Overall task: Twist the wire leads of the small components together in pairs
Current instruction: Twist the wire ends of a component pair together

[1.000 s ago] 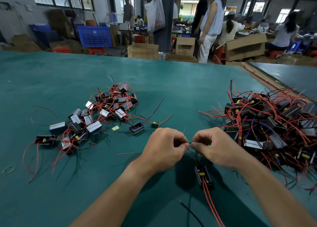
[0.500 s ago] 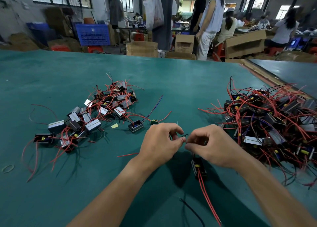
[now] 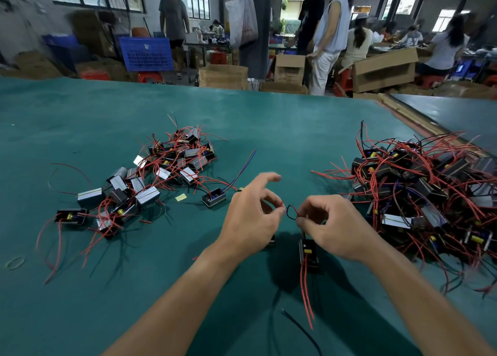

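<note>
Green tabletop (image 3: 134, 288) carries the component (image 3: 308, 253); just above it my left hand (image 3: 251, 221) and right hand (image 3: 333, 226) each pinch its leads (image 3: 291, 212). Loose pinches could let the looped ends spring apart.

The left hand (image 3: 250, 221) and right hand (image 3: 336, 226), fingertips together a moment ago, now sit slightly apart. The left one's index finger lifts straight toward 12 o'clock. A small loop of the wire leads (image 3: 290, 212) now shows in the gap between them.
</note>
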{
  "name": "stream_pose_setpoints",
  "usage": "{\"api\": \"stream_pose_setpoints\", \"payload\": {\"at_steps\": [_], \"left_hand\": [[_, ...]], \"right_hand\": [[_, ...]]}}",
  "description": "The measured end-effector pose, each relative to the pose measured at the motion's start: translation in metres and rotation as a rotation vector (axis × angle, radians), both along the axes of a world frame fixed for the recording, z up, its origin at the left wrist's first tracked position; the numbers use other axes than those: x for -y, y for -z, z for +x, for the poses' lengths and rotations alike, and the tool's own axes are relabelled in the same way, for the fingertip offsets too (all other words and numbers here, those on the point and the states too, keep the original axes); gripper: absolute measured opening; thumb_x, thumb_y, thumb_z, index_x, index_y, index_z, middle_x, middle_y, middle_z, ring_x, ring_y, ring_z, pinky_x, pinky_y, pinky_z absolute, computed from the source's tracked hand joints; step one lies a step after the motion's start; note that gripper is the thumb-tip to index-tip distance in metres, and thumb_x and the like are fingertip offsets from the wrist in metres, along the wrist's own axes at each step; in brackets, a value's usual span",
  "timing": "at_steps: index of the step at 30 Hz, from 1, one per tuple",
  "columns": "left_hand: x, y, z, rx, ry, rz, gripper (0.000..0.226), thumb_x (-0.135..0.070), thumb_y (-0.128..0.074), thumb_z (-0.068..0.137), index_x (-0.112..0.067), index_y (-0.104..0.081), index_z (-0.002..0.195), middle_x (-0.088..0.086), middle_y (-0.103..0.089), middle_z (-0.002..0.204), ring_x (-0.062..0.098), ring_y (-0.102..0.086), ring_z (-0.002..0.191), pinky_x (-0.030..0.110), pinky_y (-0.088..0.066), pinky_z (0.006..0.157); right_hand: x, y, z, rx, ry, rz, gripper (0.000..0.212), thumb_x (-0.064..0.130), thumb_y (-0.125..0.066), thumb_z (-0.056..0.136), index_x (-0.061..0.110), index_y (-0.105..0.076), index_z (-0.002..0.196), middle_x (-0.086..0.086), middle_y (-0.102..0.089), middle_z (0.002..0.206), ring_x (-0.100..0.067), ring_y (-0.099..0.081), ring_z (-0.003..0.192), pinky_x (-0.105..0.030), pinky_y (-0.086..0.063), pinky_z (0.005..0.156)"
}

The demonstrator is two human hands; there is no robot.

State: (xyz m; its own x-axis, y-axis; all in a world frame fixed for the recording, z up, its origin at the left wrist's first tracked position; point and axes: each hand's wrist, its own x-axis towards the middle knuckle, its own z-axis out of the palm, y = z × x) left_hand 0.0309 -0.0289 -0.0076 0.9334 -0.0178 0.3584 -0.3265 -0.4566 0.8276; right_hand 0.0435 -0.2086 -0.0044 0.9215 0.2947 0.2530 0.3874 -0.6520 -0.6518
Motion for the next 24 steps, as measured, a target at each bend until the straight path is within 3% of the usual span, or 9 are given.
{"api": "stream_pose_setpoints", "payload": {"at_steps": [4,7,11,14,16,20,22,24], "left_hand": [[0.0041,0.0007,-0.0021,0.012,0.012,0.031,0.016,-0.01,-0.073,0.079,-0.023,-0.073,0.089,-0.008,-0.073,0.078,0.007,-0.067,0.072,0.03,-0.056,0.075],[0.0049,0.001,-0.0025,0.02,0.025,0.055,0.012,-0.012,-0.071,0.079,-0.022,-0.075,0.084,-0.01,-0.074,0.076,0.003,-0.068,0.071,0.029,-0.056,0.074],[0.0049,0.0003,-0.0043,0.031,0.051,0.08,0.004,-0.02,-0.07,0.081,-0.022,-0.074,0.081,-0.007,-0.072,0.069,0.01,-0.067,0.064,0.034,-0.054,0.067],[0.0042,0.0012,-0.0045,0.04,0.048,0.098,0.004,-0.024,-0.07,0.083,-0.024,-0.073,0.081,-0.006,-0.071,0.066,0.013,-0.064,0.061,0.033,-0.052,0.063],[0.0041,0.0025,-0.004,0.038,0.052,0.096,0.005,-0.026,-0.07,0.083,-0.024,-0.074,0.084,-0.004,-0.07,0.064,0.012,-0.06,0.055,0.03,-0.05,0.058],[0.0054,0.0052,-0.0031,0.042,0.07,0.044,0.009,-0.028,-0.07,0.085,-0.026,-0.076,0.09,0.002,-0.068,0.062,0.006,-0.04,0.043,0.02,-0.036,0.044],[0.0065,0.0055,-0.0038,0.049,0.062,0.036,0.013,-0.027,-0.071,0.085,-0.027,-0.077,0.096,-0.001,-0.07,0.064,0.009,-0.048,0.046,0.018,-0.037,0.048],[0.0071,0.0054,-0.0043,0.046,0.06,0.02,0.017,-0.025,-0.072,0.084,-0.028,-0.077,0.1,-0.006,-0.072,0.068,0.004,-0.05,0.047,0.014,-0.039,0.05]], "right_hand": [[0.0003,0.0008,-0.001,0.042,-0.025,0.03,0.005,0.027,-0.067,0.077,0.028,-0.065,0.072,0.011,-0.066,0.064,-0.01,-0.061,0.06,-0.041,-0.054,0.066],[-0.0005,0.0013,-0.0002,0.074,-0.035,0.047,0.008,0.024,-0.07,0.078,0.027,-0.065,0.072,0.016,-0.067,0.066,-0.004,-0.06,0.061,-0.037,-0.053,0.065],[-0.0004,0.002,-0.0006,0.068,-0.077,0.049,0.011,0.017,-0.071,0.081,0.024,-0.068,0.073,0.015,-0.068,0.067,-0.004,-0.062,0.061,-0.028,-0.052,0.063],[0.0,-0.0001,-0.0024,0.068,-0.103,0.054,0.016,0.014,-0.071,0.081,0.026,-0.068,0.07,0.013,-0.067,0.064,-0.003,-0.061,0.059,-0.024,-0.05,0.061],[-0.0001,-0.0011,-0.0031,0.057,-0.099,0.064,0.012,0.017,-0.07,0.078,0.025,-0.068,0.069,0.01,-0.067,0.063,-0.004,-0.061,0.057,-0.029,-0.051,0.06],[-0.0002,-0.0027,-0.0043,0.038,-0.089,0.084,0.007,0.028,-0.065,0.071,0.023,-0.069,0.068,0.007,-0.067,0.06,-0.006,-0.059,0.055,-0.032,-0.05,0.056],[0.0003,-0.0031,-0.0041,0.04,-0.109,0.099,0.007,0.025,-0.066,0.071,0.021,-0.069,0.065,0.007,-0.066,0.058,-0.002,-0.056,0.052,-0.025,-0.045,0.053],[0.0011,-0.0029,-0.0033,0.036,-0.117,0.098,0.008,0.02,-0.069,0.073,0.018,-0.068,0.064,0.005,-0.065,0.057,-0.001,-0.053,0.051,-0.026,-0.044,0.051]]}}
